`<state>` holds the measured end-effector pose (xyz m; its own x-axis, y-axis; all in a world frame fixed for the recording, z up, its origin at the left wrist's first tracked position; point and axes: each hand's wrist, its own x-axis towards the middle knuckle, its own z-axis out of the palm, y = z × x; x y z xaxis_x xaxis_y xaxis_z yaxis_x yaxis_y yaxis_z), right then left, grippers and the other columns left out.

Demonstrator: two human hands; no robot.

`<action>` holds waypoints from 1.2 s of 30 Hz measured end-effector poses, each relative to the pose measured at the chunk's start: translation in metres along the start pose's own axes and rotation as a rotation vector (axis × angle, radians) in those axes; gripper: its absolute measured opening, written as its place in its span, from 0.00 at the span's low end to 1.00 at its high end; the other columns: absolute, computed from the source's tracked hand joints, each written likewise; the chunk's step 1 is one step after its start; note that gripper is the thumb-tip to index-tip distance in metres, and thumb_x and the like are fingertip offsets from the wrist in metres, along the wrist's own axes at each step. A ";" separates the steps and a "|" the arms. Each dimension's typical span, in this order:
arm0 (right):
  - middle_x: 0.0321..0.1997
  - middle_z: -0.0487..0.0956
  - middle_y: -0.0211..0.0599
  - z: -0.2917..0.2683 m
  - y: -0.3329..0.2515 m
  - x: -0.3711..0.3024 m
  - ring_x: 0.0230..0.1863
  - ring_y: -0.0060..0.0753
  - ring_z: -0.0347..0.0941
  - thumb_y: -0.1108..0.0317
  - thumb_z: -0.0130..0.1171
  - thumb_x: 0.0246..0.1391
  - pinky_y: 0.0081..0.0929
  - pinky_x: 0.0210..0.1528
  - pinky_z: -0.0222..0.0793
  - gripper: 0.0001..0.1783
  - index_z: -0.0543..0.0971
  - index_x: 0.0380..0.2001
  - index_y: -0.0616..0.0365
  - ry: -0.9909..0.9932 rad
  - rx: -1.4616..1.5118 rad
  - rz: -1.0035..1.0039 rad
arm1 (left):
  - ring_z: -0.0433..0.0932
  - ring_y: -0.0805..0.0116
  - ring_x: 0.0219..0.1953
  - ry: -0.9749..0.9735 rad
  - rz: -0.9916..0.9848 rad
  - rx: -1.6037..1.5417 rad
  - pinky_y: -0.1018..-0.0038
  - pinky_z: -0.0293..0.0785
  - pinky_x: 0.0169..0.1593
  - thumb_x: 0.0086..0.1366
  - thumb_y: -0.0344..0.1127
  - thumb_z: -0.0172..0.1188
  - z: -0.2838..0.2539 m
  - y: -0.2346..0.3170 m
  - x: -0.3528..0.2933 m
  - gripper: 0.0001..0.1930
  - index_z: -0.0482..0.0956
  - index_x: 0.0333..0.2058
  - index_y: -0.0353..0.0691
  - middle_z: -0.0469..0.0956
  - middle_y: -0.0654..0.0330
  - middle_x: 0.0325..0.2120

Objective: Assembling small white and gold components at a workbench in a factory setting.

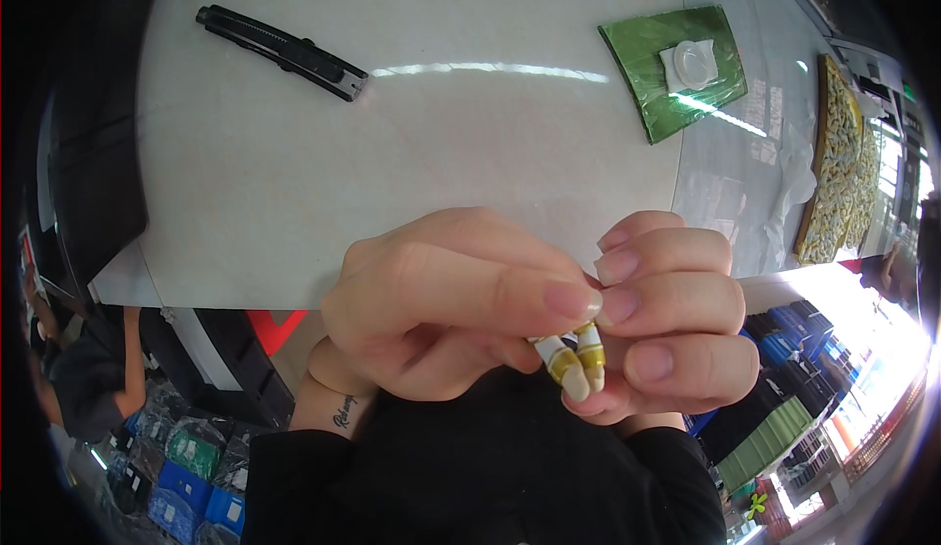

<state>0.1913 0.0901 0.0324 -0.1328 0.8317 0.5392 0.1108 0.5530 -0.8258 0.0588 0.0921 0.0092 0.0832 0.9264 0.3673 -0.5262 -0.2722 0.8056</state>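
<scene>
Small white-and-gold pieces (591,353), two showing side by side with pale rounded tips, sit between the person's hands, held up in front of the desk's near edge. Upper ends hidden by fingers; exact kind not clear. Left hand (446,300): pinching the pieces, thumb laid across their tops, other fingers bent underneath. Right hand (676,315): fingers curled in, nails toward the camera, fingertips meeting the left thumb and lying right beside the pieces; cannot tell if it grips them too.

Desk (441,153): pale, glossy, light streak across it. Black box cutter (279,52) lies slantwise at far left, well apart from the hands. Green flat packet (644,84) at far right, with a white round item (695,65) on top. Clear sheeting (730,177) covers the right part of the desk. Further right, a tray (812,187) full of small pale and yellowish bits, too small to make out.

Below: person's black shirt (480,467). Lower left, a co-worker in dark clothing (93,378) near bagged blue bins (181,491); red object (276,329) just under the desk edge. Lower right, light-green crate (769,442), with blue and dark crates (789,339) behind.
</scene>
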 end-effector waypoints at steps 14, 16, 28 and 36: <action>0.32 0.68 0.31 0.008 -0.008 -0.001 0.35 0.33 0.66 0.58 0.58 0.47 0.30 0.33 0.66 0.12 0.68 0.31 0.48 0.055 -0.104 0.040 | 0.75 0.67 0.25 -0.054 0.059 -0.017 0.80 0.70 0.27 0.55 0.23 0.55 -0.003 -0.003 0.000 0.11 0.70 0.39 0.29 0.74 0.49 0.30; 0.32 0.68 0.31 0.009 -0.007 -0.002 0.34 0.33 0.66 0.58 0.58 0.47 0.30 0.33 0.66 0.12 0.68 0.31 0.47 0.076 -0.108 0.022 | 0.75 0.67 0.25 -0.072 0.058 -0.016 0.80 0.70 0.27 0.55 0.22 0.55 -0.004 -0.002 0.001 0.11 0.70 0.39 0.29 0.74 0.49 0.30; 0.33 0.68 0.36 -0.001 0.006 0.002 0.34 0.37 0.66 0.56 0.60 0.45 0.31 0.33 0.67 0.17 0.67 0.32 0.52 0.027 -0.071 -0.072 | 0.76 0.70 0.31 -0.044 -0.085 -0.183 0.80 0.72 0.34 0.60 0.29 0.50 -0.005 0.006 0.000 0.12 0.66 0.40 0.27 0.74 0.49 0.33; 0.30 0.70 0.40 0.001 0.009 0.005 0.31 0.37 0.67 0.61 0.61 0.42 0.31 0.32 0.68 0.16 0.69 0.30 0.58 -0.036 -0.104 -0.035 | 0.75 0.72 0.35 -0.010 -0.231 -0.299 0.80 0.70 0.40 0.57 0.29 0.55 -0.007 0.007 -0.002 0.14 0.65 0.39 0.27 0.75 0.49 0.35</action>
<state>0.1906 0.0995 0.0276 -0.1731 0.8102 0.5600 0.2070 0.5858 -0.7835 0.0495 0.0904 0.0112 0.2361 0.9513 0.1981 -0.7164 0.0327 0.6969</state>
